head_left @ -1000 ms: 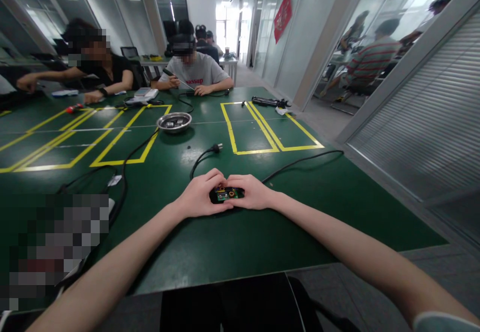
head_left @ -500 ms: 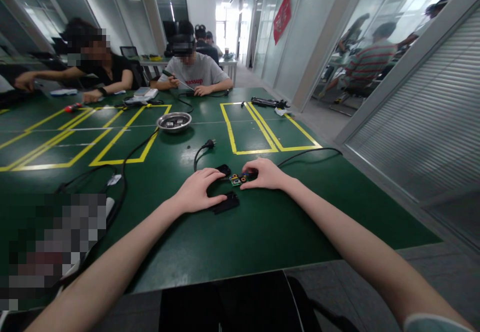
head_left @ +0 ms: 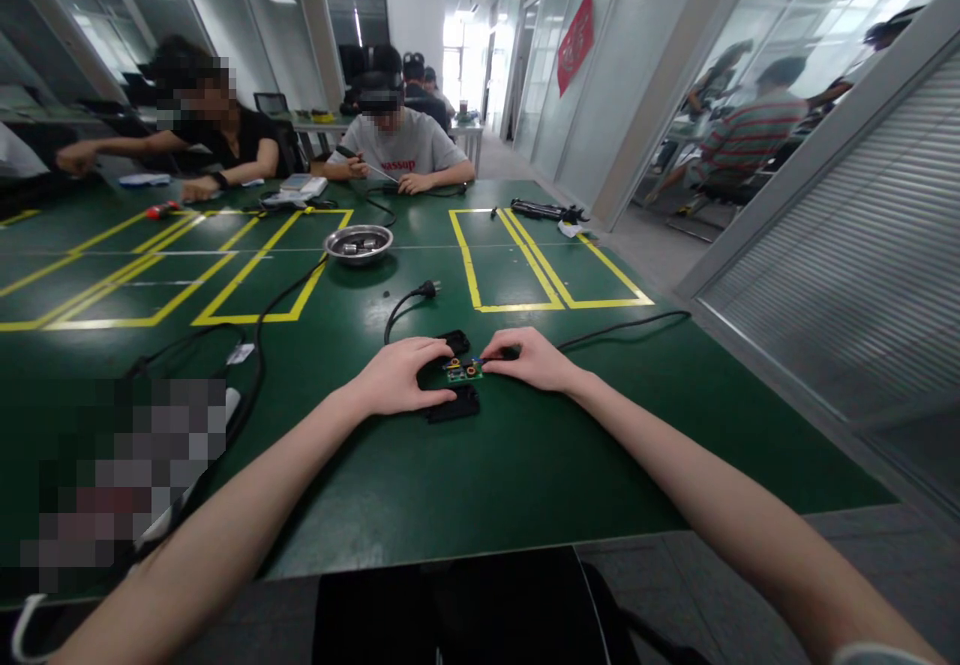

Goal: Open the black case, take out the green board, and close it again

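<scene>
A small green circuit board [head_left: 466, 373] with copper-coloured coils lies between two black plastic case halves. My left hand [head_left: 394, 375] curves around the board's left side with thumb and fingers apart. Its fingers touch the upper case half [head_left: 456, 341], and its thumb rests at the lower case half [head_left: 457, 403]. With thumb and fingertips pinched together, my right hand [head_left: 529, 357] grips the board at its right end. A black cable [head_left: 626, 327] runs from behind that hand to the right. What lies under the right palm is hidden.
A black plug [head_left: 427, 289] on a short cable lies beyond the board. Farther off stands a metal bowl [head_left: 358, 245] with metal parts inside. Yellow tape marks the green table [head_left: 525, 475]. A blurred power strip [head_left: 142, 475] lies left; two people sit opposite.
The circuit board has moved left between the case halves, and more of it shows past my right fingertips. My left hand keeps its spread shape. The view has shifted slightly.
</scene>
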Demonstrator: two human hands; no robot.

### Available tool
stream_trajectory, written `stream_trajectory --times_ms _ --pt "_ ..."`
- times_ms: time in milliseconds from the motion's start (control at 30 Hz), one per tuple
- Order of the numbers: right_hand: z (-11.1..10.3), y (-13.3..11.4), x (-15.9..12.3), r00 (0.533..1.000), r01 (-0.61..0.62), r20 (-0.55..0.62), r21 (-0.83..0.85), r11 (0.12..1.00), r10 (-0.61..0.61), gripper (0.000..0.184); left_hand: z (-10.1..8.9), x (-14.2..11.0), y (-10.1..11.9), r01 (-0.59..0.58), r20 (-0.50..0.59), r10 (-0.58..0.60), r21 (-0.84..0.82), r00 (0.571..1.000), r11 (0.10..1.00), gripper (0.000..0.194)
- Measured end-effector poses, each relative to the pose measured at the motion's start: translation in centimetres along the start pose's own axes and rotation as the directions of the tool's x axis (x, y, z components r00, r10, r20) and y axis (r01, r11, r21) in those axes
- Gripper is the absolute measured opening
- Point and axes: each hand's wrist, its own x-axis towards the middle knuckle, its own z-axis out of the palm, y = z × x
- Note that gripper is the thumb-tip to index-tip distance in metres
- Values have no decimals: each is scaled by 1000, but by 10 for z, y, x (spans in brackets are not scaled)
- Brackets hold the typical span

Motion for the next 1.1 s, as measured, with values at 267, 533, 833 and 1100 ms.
stream_trajectory --times_ms 267,533,833,1100 --pt "24 -10 3 993 100 -49 -167 981 -109 3 -1 2 1 0 -27 -1 -50 1000 999 29" --pt "24 -8 2 991 112 -52 -192 975 -124 3 -14 0 -6 16 -113 -9 56 994 998 32" --pt "25 -6 4 984 154 -69 -129 980 -164 3 -15 -2 -21 142 19 -141 -25 990 990 18" --pt "23 -8 4 985 165 -42 -91 982 -169 4 -18 -2 -12 183 40 -181 -44 983 982 16"
